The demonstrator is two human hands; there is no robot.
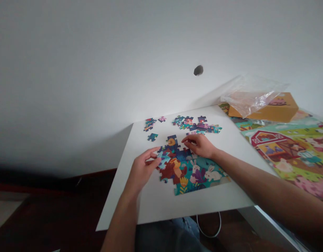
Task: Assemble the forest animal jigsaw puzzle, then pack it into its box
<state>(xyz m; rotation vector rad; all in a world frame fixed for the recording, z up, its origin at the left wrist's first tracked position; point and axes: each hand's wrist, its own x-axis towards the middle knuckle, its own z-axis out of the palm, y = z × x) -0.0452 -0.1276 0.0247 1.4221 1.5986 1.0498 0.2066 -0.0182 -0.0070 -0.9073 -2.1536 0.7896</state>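
Cardboard puzzle (189, 171) btwn L hand (143, 169) & R hand (200, 145) fingertips

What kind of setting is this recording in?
Probably a room at home: a white table pushed against a bare white wall, a half-built jigsaw puzzle under the left hand and right hand, and a puzzle box beside it.

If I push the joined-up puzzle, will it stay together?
Probably not all of it. The puzzle is flat, thin pieces only hooked together, so edges may pop apart. It likely slides easily on the smooth white board. Lifted, it would probably sag and break up.
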